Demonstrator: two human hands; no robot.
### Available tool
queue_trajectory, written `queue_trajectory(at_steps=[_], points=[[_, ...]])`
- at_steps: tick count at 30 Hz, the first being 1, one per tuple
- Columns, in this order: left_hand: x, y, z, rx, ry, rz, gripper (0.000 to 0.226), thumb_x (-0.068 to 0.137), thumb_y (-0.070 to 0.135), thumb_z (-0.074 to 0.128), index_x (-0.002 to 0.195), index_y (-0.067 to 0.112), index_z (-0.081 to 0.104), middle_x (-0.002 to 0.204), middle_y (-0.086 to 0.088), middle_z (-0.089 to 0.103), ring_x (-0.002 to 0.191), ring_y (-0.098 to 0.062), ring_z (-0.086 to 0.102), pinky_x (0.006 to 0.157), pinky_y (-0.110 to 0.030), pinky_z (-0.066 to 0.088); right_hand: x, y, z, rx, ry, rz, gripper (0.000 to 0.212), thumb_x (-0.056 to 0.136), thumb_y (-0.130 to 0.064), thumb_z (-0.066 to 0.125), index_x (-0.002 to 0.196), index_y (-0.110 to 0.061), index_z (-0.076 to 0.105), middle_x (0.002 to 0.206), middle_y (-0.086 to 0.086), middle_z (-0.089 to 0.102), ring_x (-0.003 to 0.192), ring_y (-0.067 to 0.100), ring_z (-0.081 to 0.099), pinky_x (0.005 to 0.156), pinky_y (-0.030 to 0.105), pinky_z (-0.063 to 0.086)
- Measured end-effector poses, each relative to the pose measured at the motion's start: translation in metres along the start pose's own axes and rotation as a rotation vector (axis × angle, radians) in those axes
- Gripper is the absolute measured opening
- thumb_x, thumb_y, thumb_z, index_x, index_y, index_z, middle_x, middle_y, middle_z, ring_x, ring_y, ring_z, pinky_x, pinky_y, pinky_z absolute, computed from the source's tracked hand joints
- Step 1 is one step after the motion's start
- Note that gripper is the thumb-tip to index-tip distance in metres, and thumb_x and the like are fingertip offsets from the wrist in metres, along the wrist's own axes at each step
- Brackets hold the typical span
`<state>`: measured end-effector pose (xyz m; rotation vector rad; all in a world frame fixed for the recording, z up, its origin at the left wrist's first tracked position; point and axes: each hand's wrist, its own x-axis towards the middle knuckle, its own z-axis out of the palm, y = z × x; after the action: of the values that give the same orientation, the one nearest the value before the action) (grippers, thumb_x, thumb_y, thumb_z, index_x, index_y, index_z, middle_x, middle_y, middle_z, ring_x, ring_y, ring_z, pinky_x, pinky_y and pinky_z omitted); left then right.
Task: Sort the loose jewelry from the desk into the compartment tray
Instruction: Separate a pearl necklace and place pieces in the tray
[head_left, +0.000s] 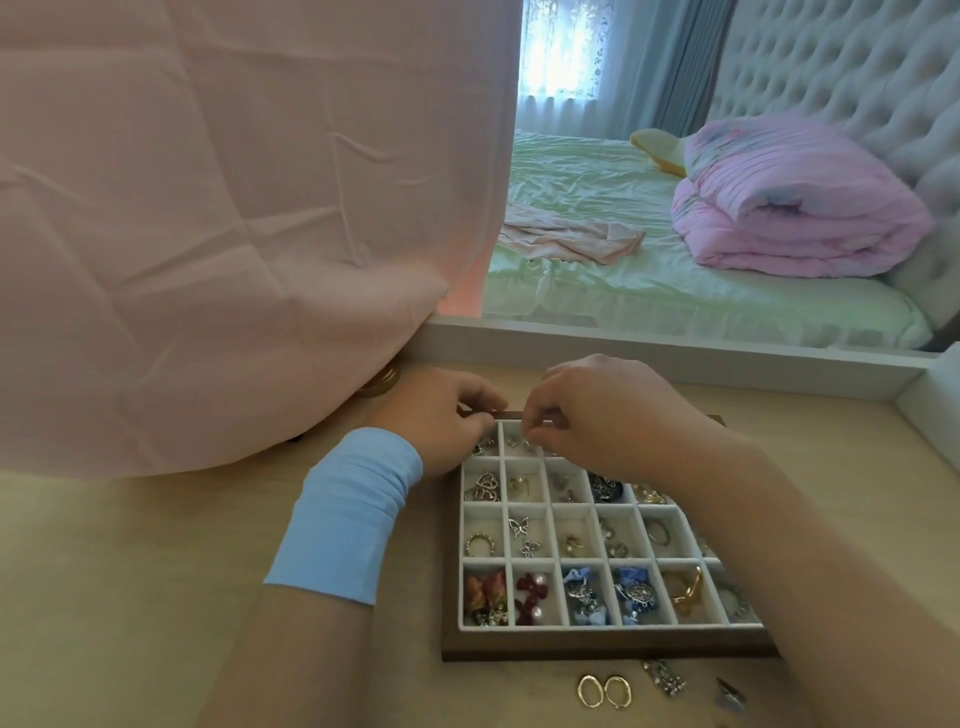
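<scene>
1. The compartment tray (608, 645) is set on the desk (130, 597) toward its near edge, right of middle. Most of its white cells are filled with earrings, rings and pendants, apparently one sort to a cell.
2. Loose jewelry is seen on the desk just beside the tray's near rim: two gold hoops (604, 691), a silver piece (665, 678) and a dark piece (730, 693). The sorting is therefore judged unfinished.
3. Both hands are held together over the tray's far-left corner, probably so that a small piece can be settled in a far-row cell.
4. The fingers of the right hand (597, 410) are drawn together above the far row; whether anything is pinched cannot be told.
5. The left hand (441, 410) is curled against the far rim, perhaps to steady the tray; a grip cannot be confirmed. A blue wristband (348, 514) is worn on that wrist.
6. A pink cloth (208, 234) is draped over the desk's far-left part.
</scene>
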<state>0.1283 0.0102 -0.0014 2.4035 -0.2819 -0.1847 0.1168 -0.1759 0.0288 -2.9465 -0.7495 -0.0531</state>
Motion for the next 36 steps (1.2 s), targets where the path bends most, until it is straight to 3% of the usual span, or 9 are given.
queue_trajectory(at_steps=[4,10,15,19,22,25,31,36], points=[[0.0,-0.002,0.001,-0.002,0.009,0.021,0.024,0.091,0.02,0.062,0.109,0.031,0.072,0.104,0.016,0.069,0.086,0.0,0.058,0.082,-0.017,0.04,0.008,-0.01,-0.002,-0.102,-0.044,-0.001,0.019,0.094,-0.04,0.056,0.099,-0.038,0.074,0.095,-0.01,0.068,0.091,0.017,0.062,0.075,0.031,0.052],[0.003,-0.004,0.005,-0.019,0.027,0.041,0.023,0.089,0.017,0.06,0.102,0.032,0.072,0.101,0.016,0.07,0.079,0.007,0.055,0.079,-0.017,0.039,0.02,-0.024,-0.001,-0.235,-0.119,0.014,0.018,0.091,-0.031,0.055,0.096,-0.029,0.073,0.094,0.0,0.067,0.093,0.025,0.065,0.067,0.031,0.048],[0.003,-0.003,0.004,0.01,0.019,0.045,0.023,0.09,0.018,0.056,0.089,0.04,0.065,0.097,0.015,0.069,0.074,0.006,0.055,0.074,-0.019,0.04,0.02,-0.024,-0.007,-0.184,-0.134,0.036,0.016,0.091,-0.036,0.061,0.099,-0.036,0.075,0.103,-0.002,0.066,0.1,0.022,0.063,0.069,0.03,0.042],[-0.001,0.01,0.003,0.043,0.051,0.085,0.019,0.091,0.022,0.058,0.087,0.04,0.063,0.092,0.019,0.064,0.074,0.004,0.054,0.077,-0.023,0.044,0.008,-0.023,-0.018,-0.121,-0.114,0.053,0.017,0.093,-0.039,0.062,0.103,-0.036,0.075,0.107,-0.005,0.065,0.104,0.019,0.06,0.076,0.031,0.047],[-0.007,0.03,0.004,0.074,0.123,0.155,0.016,0.088,0.026,0.06,0.084,0.041,0.062,0.089,0.021,0.059,0.082,-0.003,0.054,0.086,-0.03,0.046,-0.014,-0.018,-0.028,-0.076,-0.059,0.055,0.019,0.095,-0.04,0.058,0.102,-0.034,0.074,0.099,-0.006,0.066,0.097,0.019,0.062,0.079,0.034,0.053],[-0.02,0.049,0.006,0.192,0.22,0.221,0.011,0.089,0.031,0.059,0.087,0.04,0.064,0.09,0.018,0.058,0.087,-0.009,0.049,0.088,-0.03,0.039,-0.047,-0.013,-0.038,0.008,-0.039,0.062,0.014,0.094,-0.039,0.059,0.099,-0.039,0.072,0.082,-0.015,0.057,0.083,0.01,0.058,0.071,0.028,0.045],[-0.077,0.074,0.014,0.207,0.183,0.375,0.008,0.088,0.031,0.06,0.084,0.037,0.057,0.079,0.017,0.057,0.07,0.002,0.049,0.064,-0.02,0.041,-0.113,-0.017,-0.036,0.157,-0.134,0.017,0.005,0.091,-0.042,0.066,0.088,-0.043,0.069,0.067,-0.017,0.053,0.064,-0.003,0.05,0.06,0.014,0.035],[-0.132,0.072,0.033,0.377,0.133,0.471,0.003,0.085,0.038,0.053,0.084,0.037,0.055,0.068,0.018,0.053,0.058,0.003,0.045,0.054,-0.009,0.025,-0.14,-0.031,-0.021,0.07,-0.228,-0.03,0.017,0.094,-0.045,0.062,0.106,-0.045,0.073,0.068,-0.022,0.047,0.066,-0.004,0.044,0.063,0.016,0.033]])
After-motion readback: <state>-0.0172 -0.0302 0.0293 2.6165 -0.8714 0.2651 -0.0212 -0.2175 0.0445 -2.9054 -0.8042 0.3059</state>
